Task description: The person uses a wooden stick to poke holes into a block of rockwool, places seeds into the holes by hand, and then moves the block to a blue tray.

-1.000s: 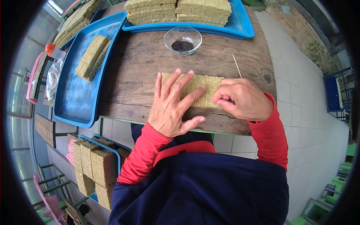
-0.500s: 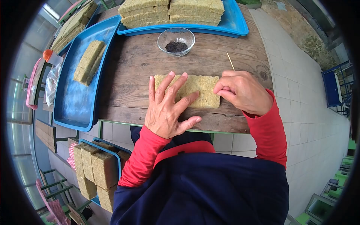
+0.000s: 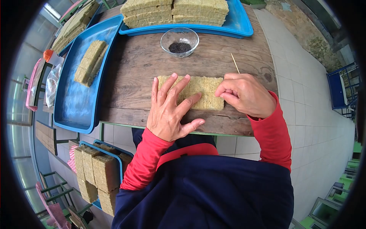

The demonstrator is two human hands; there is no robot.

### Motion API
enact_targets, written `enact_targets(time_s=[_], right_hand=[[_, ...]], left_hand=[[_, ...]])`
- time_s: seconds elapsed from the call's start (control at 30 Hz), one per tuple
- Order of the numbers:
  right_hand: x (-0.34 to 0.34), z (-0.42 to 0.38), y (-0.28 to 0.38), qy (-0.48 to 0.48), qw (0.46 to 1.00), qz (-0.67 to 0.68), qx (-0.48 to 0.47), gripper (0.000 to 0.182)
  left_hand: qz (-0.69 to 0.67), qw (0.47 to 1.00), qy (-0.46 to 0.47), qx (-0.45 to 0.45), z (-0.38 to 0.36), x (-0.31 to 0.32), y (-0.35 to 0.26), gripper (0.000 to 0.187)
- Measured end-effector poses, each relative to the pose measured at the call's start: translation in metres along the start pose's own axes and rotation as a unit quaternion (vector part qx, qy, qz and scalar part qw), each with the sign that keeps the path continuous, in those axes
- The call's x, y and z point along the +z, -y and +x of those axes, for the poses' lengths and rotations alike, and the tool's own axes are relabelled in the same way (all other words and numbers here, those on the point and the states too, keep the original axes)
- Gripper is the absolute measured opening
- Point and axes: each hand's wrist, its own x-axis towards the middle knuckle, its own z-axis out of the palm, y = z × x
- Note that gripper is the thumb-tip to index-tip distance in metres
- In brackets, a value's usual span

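Observation:
A yellowish fibrous slab [image 3: 207, 86] lies flat on the wooden table, its long side across my view. My left hand [image 3: 169, 105] rests on its left half with the fingers spread. Over the slab's right end my right hand [image 3: 244, 93] is closed in a pinch, thumb against the curled fingers. A thin wooden stick [image 3: 234, 61] sticks out beyond the back of that hand, its lower end hidden there. Whatever the fingertips hold is too small to make out. Behind the slab stands a glass bowl [image 3: 179, 42] with small black grains in it.
A blue tray [image 3: 236, 28] with stacked slabs is at the table's back. Another blue tray [image 3: 76, 114] on the left holds a slab piece [image 3: 90, 63]. Below it, beside my left arm, more fibrous blocks [image 3: 105, 171] stand in a blue tray.
My right hand has shifted very slightly left over the slab's right end. My left hand has stayed in place.

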Motion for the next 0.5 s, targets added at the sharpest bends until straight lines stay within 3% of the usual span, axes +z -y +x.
enact_targets(time_s=[0.23,0.5], right_hand=[[0.001,0.005,0.004,-0.058,0.997,0.005,0.056,0.004],[0.019,0.010,-0.002,-0.110,0.994,-0.009,-0.012,0.007]], left_hand=[[-0.006,1.000,-0.001,0.001,0.000,0.000,0.000,0.051],[-0.010,1.000,-0.004,0.002,0.000,0.000,0.000,0.049]])
